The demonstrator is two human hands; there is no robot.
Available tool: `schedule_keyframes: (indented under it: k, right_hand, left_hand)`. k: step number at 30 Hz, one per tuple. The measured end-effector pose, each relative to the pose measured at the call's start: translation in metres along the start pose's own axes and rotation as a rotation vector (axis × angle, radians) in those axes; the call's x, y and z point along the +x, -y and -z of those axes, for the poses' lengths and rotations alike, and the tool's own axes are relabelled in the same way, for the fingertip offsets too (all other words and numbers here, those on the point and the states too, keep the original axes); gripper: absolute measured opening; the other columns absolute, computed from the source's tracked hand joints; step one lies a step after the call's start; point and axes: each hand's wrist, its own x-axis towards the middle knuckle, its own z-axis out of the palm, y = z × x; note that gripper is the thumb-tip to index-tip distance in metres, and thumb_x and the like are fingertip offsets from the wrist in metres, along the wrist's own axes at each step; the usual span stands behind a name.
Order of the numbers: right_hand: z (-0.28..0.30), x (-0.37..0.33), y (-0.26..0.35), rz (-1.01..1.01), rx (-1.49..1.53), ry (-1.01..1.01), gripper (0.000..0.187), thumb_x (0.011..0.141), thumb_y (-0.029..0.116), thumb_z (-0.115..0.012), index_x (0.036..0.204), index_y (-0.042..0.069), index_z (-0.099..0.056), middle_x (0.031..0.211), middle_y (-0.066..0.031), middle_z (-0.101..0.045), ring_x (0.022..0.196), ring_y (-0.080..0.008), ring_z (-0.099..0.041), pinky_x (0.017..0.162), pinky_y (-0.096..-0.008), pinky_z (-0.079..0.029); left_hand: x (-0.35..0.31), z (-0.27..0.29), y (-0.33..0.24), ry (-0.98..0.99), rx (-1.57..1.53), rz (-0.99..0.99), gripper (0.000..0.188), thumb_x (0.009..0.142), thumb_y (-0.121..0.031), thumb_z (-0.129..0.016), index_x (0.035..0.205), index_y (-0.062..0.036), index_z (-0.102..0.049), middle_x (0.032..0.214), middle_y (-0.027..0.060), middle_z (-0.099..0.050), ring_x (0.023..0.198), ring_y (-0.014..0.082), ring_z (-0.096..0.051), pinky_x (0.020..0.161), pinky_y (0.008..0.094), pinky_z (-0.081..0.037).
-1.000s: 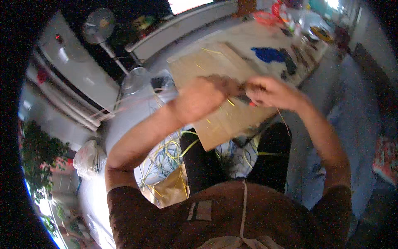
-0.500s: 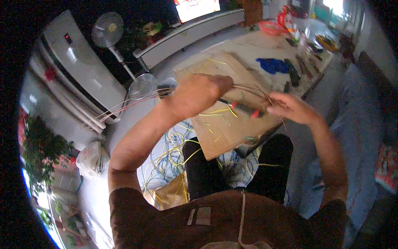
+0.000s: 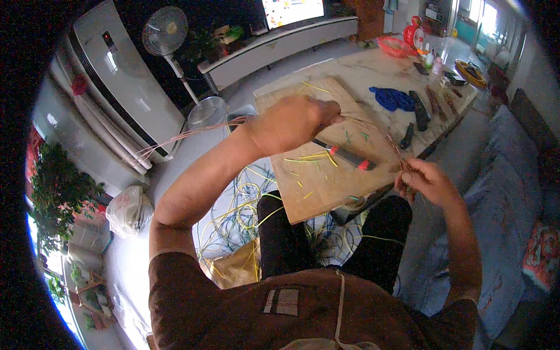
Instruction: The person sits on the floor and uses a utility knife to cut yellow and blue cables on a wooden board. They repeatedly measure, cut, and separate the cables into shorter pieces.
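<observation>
A bundle of thin bare copper wires [image 3: 195, 132] runs through my left hand [image 3: 294, 125], which is closed round it above the wooden board. The wires' long ends trail off to the left. Between my hands the bundle [image 3: 366, 122] bends down to the right, where the fingers of my right hand [image 3: 424, 181] are closed on its other end. Beneath lies the board [image 3: 312, 192], strewn with yellow and green bits of insulation [image 3: 313, 156]. A utility knife [image 3: 353, 158] with a black and red handle rests on it.
The board sits on a marble-topped table [image 3: 356, 64] with a blue cloth [image 3: 392, 99], dark tools [image 3: 419, 111] and a red basket [image 3: 395, 46]. Tangled yellow and green wires [image 3: 242, 201] cover the floor by my legs. A fan [image 3: 166, 32] stands far left; a sofa [image 3: 484, 192] is at right.
My right hand has moved down and slightly right along with its end of the copper wires. The left hand stays closed round the bundle, and the whole view has shifted a little.
</observation>
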Motion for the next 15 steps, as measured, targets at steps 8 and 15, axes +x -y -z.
schedule_keyframes:
  k: [8,15]
  right_hand:
    - [0.008,-0.036,0.016,0.116,0.182,-0.422,0.034,0.082,0.017,-0.049,0.112,0.002,-0.045,0.068,-0.0045,-0.051,0.042,-0.0035,-0.038,0.035,-0.016,-0.032]
    - [0.024,-0.068,0.024,-0.068,0.14,-0.387,0.04,0.074,0.017,-0.055,0.107,-0.004,-0.044,0.07,-0.0062,-0.053,0.043,-0.004,-0.04,0.036,-0.0163,-0.032]
  left_hand:
    - [0.017,0.007,-0.02,-0.13,-0.081,0.001,0.019,0.084,-0.02,-0.047,0.083,-0.0017,-0.05,0.071,0.0204,-0.054,0.068,0.039,-0.053,0.059,0.044,-0.043]
    - [0.038,0.013,-0.042,-0.16,-0.036,-0.065,0.021,0.084,-0.023,-0.047,0.086,-0.0022,-0.051,0.072,0.0212,-0.053,0.069,0.0397,-0.052,0.06,0.0451,-0.041]
